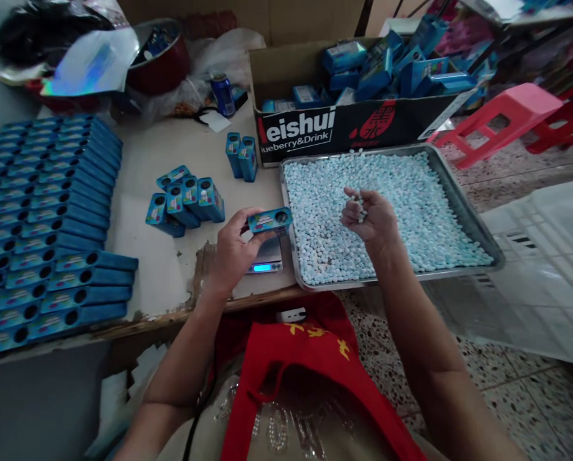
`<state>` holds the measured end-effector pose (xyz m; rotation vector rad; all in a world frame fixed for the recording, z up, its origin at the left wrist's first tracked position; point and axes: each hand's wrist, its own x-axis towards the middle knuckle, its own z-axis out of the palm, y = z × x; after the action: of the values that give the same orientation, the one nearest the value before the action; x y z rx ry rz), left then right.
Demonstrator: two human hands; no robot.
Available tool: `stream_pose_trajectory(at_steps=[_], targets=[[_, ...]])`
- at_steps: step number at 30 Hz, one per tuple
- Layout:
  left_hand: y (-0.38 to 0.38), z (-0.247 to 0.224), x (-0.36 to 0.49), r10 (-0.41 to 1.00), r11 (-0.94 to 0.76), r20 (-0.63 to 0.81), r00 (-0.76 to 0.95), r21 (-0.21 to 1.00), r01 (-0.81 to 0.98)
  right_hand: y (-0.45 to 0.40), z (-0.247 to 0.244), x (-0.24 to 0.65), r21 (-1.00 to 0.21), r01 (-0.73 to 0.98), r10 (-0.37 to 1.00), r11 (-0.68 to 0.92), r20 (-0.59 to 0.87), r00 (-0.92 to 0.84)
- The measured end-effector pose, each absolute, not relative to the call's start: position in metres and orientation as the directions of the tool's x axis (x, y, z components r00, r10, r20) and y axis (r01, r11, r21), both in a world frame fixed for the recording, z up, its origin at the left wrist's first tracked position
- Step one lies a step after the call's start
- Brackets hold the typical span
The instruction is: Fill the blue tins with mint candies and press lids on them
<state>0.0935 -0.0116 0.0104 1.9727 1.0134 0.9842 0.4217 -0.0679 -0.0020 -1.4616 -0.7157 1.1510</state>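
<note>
My left hand (235,246) grips a small blue box (266,221) with a round dark hole in its top, its right end close to the tray's left rim. Beneath that hand is a small scale (267,264) with a lit blue display, partly covered. My right hand (370,221), palm up with fingers curled, holds several pale blue candies (360,206) above the metal tray (495,256). A thick layer of loose pale blue candies (411,211) fills the tray. Left of my left hand, several blue boxes (209,198) stand in a cluster on the table.
Rows of blue boxes (60,211) cover the table's left side. Two more boxes (241,155) stand near the printed carton (305,134), which holds many boxes. A blue can (223,95) and red pot (164,67) are behind. A red stool (507,121) stands at right.
</note>
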Motion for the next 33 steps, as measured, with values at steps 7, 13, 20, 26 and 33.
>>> stream_pose_trajectory(at_steps=[7,13,20,26,33], targets=[[-0.016,-0.014,0.052,0.902,-0.337,0.165,0.399,0.845,0.414,-0.062,-0.001,0.412,-0.876,0.267,0.912,-0.401,-0.355,0.205],[-0.012,-0.020,0.028,0.874,-0.375,0.224,0.432,0.876,0.304,-0.054,0.023,0.419,-0.524,0.825,0.952,-0.211,-0.302,0.052],[-0.018,-0.023,-0.036,0.935,-0.331,0.239,0.264,0.854,0.401,-0.068,0.018,0.415,-0.782,0.501,0.924,-0.371,-0.258,0.282],[-0.020,-0.029,-0.045,0.957,-0.281,0.221,0.190,0.871,0.403,-0.084,0.004,0.404,-0.897,0.014,0.844,-0.441,-0.409,0.347],[-0.019,-0.034,-0.038,0.929,-0.342,0.240,0.282,0.847,0.406,-0.086,0.011,0.402,-0.810,0.307,0.865,-0.499,-0.486,0.122]])
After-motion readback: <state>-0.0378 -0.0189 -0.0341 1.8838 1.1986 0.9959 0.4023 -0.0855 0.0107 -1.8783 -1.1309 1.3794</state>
